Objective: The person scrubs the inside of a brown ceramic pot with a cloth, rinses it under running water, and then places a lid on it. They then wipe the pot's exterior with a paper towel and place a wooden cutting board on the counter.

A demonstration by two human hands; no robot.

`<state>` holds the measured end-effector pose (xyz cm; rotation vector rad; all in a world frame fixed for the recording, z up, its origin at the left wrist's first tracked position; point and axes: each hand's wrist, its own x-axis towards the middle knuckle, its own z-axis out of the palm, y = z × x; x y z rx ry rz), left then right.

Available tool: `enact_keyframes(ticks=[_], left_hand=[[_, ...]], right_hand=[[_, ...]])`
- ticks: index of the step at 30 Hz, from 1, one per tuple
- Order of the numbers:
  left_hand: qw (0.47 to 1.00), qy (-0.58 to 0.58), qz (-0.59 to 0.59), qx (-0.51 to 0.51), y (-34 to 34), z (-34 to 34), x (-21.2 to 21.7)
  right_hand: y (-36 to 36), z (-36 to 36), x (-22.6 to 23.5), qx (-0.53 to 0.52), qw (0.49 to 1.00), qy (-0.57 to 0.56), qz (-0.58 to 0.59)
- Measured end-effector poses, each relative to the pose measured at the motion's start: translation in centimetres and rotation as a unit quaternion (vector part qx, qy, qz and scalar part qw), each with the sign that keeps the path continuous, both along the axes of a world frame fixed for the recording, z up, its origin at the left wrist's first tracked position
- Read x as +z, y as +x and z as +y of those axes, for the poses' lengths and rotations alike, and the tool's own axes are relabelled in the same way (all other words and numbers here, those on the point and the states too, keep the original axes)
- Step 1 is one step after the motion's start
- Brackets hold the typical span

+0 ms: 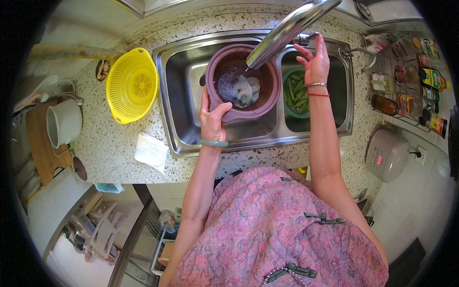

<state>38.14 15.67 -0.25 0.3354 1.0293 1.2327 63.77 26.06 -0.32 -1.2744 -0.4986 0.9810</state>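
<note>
Purple-brown pot, roughly round, sits in or just above the left basin of the steel sink, right side reaching about to the divider. Can't tell from straight above if its base is resting on the basin floor or held up a bit. Left hand has it at the lower-left rim: thumb hooked over the edge, fingers tucked down the outside, so it's a proper pinch on the wall. Inside there's bubbly water and some pale, soft-looking lumps. Right hand is up by the tap lever, fingers loosely spread and not wrapped around anything; a fingertip looks right at the lever, but honestly I can't tell if it's touching or just beside it. Main thing to look at, imo, is how the spout lines up: its long axis slants from upper right down to lower left, and its tip sits over the upper part of the pot's mouth. From the left hand, the pot lies up and to the right; from the right hand, it's down and to the left, clear of the fingers. So left is the nearer one to the pot, right the nearer one to the lever. Green bowl of cut green pieces sits in the right basin, beside the right forearm.
</note>
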Motion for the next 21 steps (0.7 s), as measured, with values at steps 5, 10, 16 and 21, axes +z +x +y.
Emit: enact_keyframes(ticks=[5, 10, 16, 21], left_hand=[[1.000, 0.006, -0.008, -0.002, -1.0, -1.1, 0.2], [0.999, 0.030, -0.026, -0.016, -3.2, -3.4, 2.5], [0.999, 0.041, -0.024, -0.009, -9.4, -8.7, 5.4], [0.998, 0.021, 0.042, 0.037, -17.0, -13.8, 7.0]], right_hand=[[-0.7, -3.0, -2.0, 0.097, 0.974, -0.147, -0.144], [-4.3, -6.8, -2.4, 0.187, 0.969, -0.145, -0.066], [-10.8, -11.1, 1.4, 0.240, 0.968, -0.063, -0.028], [-18.0, -14.3, 2.8, 0.308, 0.940, -0.059, -0.137]])
